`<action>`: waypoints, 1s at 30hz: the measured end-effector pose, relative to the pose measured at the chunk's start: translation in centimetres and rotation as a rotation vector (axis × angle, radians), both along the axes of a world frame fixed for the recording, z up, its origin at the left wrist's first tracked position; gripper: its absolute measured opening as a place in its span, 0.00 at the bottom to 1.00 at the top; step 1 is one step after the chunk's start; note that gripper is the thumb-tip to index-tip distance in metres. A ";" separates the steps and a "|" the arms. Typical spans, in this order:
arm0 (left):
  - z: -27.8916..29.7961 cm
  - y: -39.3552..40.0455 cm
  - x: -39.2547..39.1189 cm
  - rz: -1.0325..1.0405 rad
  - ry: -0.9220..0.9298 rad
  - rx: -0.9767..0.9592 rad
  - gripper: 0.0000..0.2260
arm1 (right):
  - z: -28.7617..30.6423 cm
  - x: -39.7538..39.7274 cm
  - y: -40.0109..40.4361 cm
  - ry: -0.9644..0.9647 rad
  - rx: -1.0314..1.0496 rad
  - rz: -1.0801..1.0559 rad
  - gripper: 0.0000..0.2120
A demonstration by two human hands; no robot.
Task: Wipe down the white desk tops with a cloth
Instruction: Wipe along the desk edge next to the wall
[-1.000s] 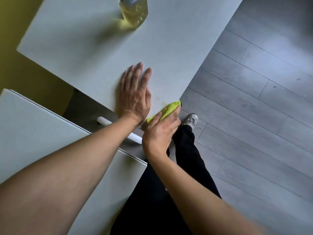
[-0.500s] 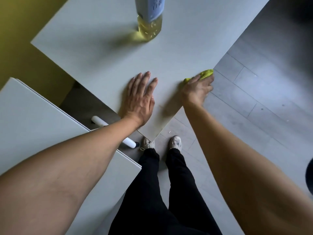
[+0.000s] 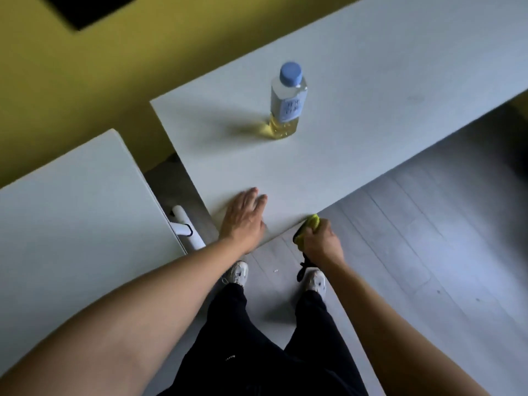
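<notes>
Cloth (image 3: 310, 227), bright yellow-green, sits bunched at the near edge of the white bench (image 3: 357, 115), close to its corner. The right hand (image 3: 321, 241) is wrapped round it, fingers curled tight, knuckles up, the arm reaching in from low on the right. The left hand (image 3: 243, 221) lies flat on the bench just beside it, palm down, fingers straight and spread a little, holding nothing. Its arm comes in long from the lower left. A bottle (image 3: 288, 102) with a blue cap and yellow liquid stands upright further back. A second white bench (image 3: 71, 218) is off to the left.
</notes>
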State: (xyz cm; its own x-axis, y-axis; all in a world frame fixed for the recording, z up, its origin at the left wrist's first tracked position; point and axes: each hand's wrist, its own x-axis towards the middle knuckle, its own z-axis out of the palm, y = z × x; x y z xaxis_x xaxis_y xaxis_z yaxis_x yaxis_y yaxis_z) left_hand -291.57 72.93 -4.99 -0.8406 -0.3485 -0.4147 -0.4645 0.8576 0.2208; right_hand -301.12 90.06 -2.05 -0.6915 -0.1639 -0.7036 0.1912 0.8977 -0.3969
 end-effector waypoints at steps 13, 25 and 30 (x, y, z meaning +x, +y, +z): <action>2.7 10.8 1.0 0.610 -0.088 0.170 0.31 | 6.0 -10.5 0.7 -0.043 -0.173 0.421 0.18; 1.3 11.8 -2.5 0.963 -0.015 0.145 0.30 | 9.1 -11.2 -12.6 -0.021 -0.347 1.046 0.05; 0.4 13.1 -3.7 1.095 0.026 0.142 0.34 | 9.0 -11.0 -15.9 0.007 -0.360 1.328 0.14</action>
State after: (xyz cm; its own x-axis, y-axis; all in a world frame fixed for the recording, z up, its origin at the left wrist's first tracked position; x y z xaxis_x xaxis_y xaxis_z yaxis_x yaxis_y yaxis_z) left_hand -295.25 86.05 -4.56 -0.1152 -0.8602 -0.4967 -0.9508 -0.0492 0.3058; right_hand -312.07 74.12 6.97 0.1229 -0.8692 -0.4790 -0.7247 0.2512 -0.6417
